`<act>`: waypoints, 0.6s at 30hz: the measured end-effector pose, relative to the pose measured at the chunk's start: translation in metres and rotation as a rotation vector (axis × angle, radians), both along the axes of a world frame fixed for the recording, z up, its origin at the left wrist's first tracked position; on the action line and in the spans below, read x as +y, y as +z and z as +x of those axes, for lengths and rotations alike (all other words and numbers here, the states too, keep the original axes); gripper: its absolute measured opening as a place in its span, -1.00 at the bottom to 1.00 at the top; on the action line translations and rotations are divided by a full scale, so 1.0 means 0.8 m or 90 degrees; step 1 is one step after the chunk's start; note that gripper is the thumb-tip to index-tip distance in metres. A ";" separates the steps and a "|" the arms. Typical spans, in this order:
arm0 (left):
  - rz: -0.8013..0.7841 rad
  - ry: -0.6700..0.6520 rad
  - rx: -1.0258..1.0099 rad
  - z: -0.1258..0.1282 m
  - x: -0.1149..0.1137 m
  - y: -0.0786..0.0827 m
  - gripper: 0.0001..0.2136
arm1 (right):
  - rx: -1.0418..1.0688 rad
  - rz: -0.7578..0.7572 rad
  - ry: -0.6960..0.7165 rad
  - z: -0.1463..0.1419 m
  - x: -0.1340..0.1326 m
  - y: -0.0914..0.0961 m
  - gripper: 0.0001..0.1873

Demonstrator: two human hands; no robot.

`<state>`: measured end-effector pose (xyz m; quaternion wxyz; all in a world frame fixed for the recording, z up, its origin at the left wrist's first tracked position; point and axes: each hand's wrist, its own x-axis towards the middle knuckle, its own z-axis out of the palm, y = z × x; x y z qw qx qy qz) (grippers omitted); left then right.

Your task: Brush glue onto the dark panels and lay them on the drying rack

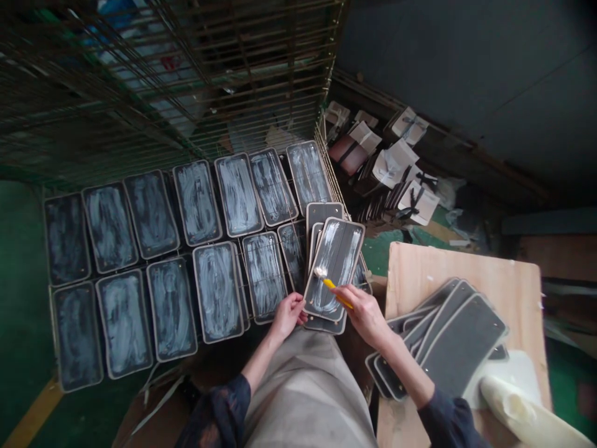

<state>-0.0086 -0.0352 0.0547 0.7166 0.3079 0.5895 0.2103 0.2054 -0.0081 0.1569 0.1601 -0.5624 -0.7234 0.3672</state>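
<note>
My right hand (364, 311) is closed around a small brush (336, 292) with a yellow handle. Its pale bristles touch a dark rectangular panel (336, 264) with rounded corners and a light edge. White streaks of paste mark both long sides of this panel and its lower end, while the middle strip is still dark. My left hand (289, 312) pinches the panel's lower left corner, thumb and fingers together. Under it lie more dark panels (324, 211), partly covered.
Two rows of white-smeared panels (214, 292) lie on a wire rack (329, 168) at the left. A wooden board (513, 292) at the right bears a fanned stack of dark panels (466, 342) and a cream plastic container (517, 407). Tied bundles (396, 162) stand behind.
</note>
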 end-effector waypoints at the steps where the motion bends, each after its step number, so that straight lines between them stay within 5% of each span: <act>1: -0.001 -0.005 0.003 0.000 0.000 0.000 -0.70 | 0.023 -0.030 0.009 -0.005 -0.017 0.004 -0.77; 4: 0.005 -0.018 0.007 -0.001 -0.001 -0.001 -0.70 | 0.103 -0.117 0.005 -0.014 -0.055 0.011 -0.78; 7: 0.012 -0.024 0.003 -0.002 -0.001 -0.003 -0.71 | 0.161 -0.134 -0.029 -0.004 -0.058 0.005 -0.78; 12: 0.004 -0.015 0.007 0.000 0.001 -0.001 -0.67 | 0.101 0.035 -0.139 0.043 0.009 -0.010 -0.77; 18: -0.015 0.013 -0.001 0.003 0.002 0.000 -0.61 | -0.016 0.186 -0.168 0.070 0.093 -0.016 -0.71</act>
